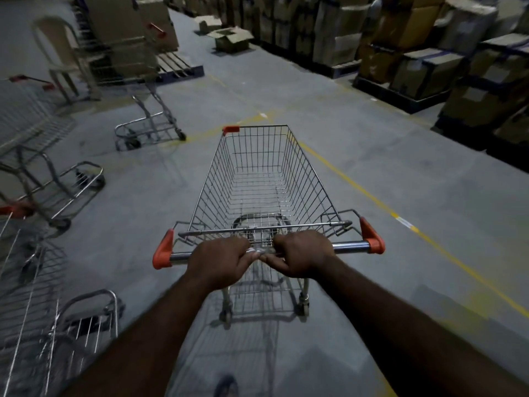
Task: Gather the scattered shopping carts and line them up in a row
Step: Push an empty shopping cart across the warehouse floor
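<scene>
Both hands wrapped on the handlebar of the empty wire cart: left hand and right hand close together at centre, likely so it steers straight. Cart sits mid-aisle on the floor, beside the yellow line. Other carts stand along the left (blurred), probably the row to join.

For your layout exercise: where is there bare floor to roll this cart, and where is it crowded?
Free: the floor ahead of the held cart, between the yellow line and the carts at left. Crowded: the left edge, and the stacked boxes on the right.
</scene>
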Demonstrator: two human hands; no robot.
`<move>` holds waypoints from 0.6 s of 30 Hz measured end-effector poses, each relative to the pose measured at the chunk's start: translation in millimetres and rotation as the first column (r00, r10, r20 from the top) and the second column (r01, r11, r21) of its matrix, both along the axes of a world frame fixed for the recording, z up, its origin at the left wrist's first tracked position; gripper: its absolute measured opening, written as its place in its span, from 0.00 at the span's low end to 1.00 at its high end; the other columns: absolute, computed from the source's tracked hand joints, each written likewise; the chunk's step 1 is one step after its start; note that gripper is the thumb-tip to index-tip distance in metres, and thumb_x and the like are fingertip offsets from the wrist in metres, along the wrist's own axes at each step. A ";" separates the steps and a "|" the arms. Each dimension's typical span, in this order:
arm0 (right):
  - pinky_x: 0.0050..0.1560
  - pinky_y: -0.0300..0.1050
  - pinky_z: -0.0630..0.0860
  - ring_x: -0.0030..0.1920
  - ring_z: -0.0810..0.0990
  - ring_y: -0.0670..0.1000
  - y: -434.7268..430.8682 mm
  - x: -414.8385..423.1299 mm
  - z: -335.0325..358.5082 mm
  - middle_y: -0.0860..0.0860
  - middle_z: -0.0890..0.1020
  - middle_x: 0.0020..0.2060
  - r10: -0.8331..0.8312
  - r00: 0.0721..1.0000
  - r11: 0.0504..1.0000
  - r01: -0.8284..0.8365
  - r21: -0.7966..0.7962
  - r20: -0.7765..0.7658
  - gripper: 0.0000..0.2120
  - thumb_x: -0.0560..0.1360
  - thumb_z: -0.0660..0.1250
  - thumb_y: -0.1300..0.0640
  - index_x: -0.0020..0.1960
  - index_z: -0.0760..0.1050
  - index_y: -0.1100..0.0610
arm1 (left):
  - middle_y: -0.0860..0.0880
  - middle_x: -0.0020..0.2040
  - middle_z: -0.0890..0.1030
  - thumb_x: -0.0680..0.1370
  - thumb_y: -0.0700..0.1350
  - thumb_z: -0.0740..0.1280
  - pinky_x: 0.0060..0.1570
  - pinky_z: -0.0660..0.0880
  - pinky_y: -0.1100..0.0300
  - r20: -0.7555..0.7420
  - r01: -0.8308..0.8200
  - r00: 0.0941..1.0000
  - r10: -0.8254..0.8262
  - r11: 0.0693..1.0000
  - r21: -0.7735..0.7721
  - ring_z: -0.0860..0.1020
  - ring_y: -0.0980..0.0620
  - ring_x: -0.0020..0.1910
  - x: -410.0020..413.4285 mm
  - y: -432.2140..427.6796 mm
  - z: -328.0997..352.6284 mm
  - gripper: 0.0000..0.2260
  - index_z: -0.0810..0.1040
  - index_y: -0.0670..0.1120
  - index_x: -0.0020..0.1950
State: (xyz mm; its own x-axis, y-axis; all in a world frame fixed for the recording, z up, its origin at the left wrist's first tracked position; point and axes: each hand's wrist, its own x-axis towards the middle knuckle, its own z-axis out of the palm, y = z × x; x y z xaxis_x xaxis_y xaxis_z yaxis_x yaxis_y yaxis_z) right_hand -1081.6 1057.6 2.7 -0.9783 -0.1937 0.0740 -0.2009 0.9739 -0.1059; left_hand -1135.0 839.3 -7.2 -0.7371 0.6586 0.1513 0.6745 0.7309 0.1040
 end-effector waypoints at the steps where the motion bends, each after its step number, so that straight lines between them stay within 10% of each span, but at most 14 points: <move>1: 0.38 0.46 0.73 0.40 0.83 0.57 3.6 -14.6 -0.1 0.50 0.83 0.39 0.003 1.000 1.000 -0.003 -0.001 0.003 0.25 0.74 0.50 0.25 0.43 0.65 0.46 | 0.52 0.44 0.80 0.75 0.69 0.44 0.38 0.68 0.54 -0.004 -0.008 1.000 0.008 1.000 0.004 0.80 0.47 0.44 -13.1 3.8 0.7 0.26 0.72 0.53 0.47; 18: 0.36 0.45 0.67 0.41 0.84 0.58 14.2 -315.7 3.7 0.50 0.83 0.38 -0.066 0.998 0.998 0.066 0.017 -0.013 0.25 0.76 0.53 0.27 0.42 0.66 0.49 | 0.52 0.43 0.80 0.79 0.66 0.56 0.37 0.65 0.56 0.084 0.024 0.996 -0.023 1.000 -0.006 0.79 0.48 0.45 -331.1 24.6 12.6 0.19 0.72 0.52 0.44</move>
State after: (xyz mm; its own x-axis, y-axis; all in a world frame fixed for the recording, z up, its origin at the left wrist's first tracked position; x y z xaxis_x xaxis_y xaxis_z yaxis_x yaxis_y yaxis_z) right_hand -1397.2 1071.8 6.4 -0.9880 -0.1303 0.0835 -0.1375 0.9867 -0.0867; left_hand -1466.1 864.0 5.4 -0.7315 0.6766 0.0848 0.6804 0.7160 0.1564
